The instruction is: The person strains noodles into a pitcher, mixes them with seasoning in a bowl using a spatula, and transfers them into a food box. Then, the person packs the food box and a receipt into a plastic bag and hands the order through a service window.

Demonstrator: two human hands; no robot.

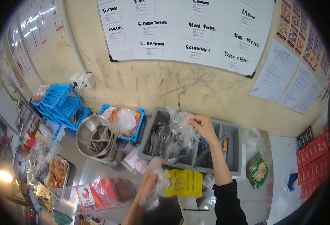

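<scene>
My right hand [203,126] is closed on a crumpled clear plastic bag [184,125] above the grey divided tray [240,150]. Dark packets [159,137] fill the tray's left compartment. Lower down, my left hand [148,183] has its fingers around another piece of clear plastic [158,176], partly blurred. Just right of that hand lies a yellow packet [184,183] with dark print. A red and white packet [97,197] in clear plastic is to the left of my left hand.
Metal bowls [83,137] stand left of a blue basket [141,112] holding packets. Stacked blue racks [58,98] are at the back left. A tray of wrapped food [59,174] sits at the left. On the right lies a green packet [258,170].
</scene>
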